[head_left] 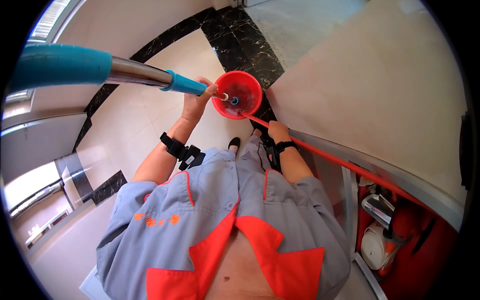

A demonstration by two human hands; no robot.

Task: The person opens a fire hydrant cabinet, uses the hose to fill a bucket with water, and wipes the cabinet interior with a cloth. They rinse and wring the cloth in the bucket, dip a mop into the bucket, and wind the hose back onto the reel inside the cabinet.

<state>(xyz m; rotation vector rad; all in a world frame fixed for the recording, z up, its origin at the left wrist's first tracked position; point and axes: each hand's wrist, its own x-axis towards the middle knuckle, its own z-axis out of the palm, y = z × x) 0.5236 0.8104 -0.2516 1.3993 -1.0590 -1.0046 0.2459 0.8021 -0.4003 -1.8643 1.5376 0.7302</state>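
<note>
My left hand [198, 102] is wrapped round a telescopic mop handle [140, 71], chrome with teal grips, which slants from the upper left toward the bucket. Its lower end, with a white ring and a blue ring, reaches into the red bucket [253, 111] on the floor; the mop's head cannot be made out. Closed on a long red pole [345, 165] is my right hand [278, 131]. One end of that pole lies in the bucket, and the rest runs to the lower right past my arm. The bucket seems to hold water.
Beside me on the right, an open metal-framed compartment [382, 240] holds a white roll and red items. A pale panel [370, 85] rises next to the bucket. Black marble strips [240, 45] border the cream tiled floor [160, 105]. My shoe [234, 143] is close to the bucket.
</note>
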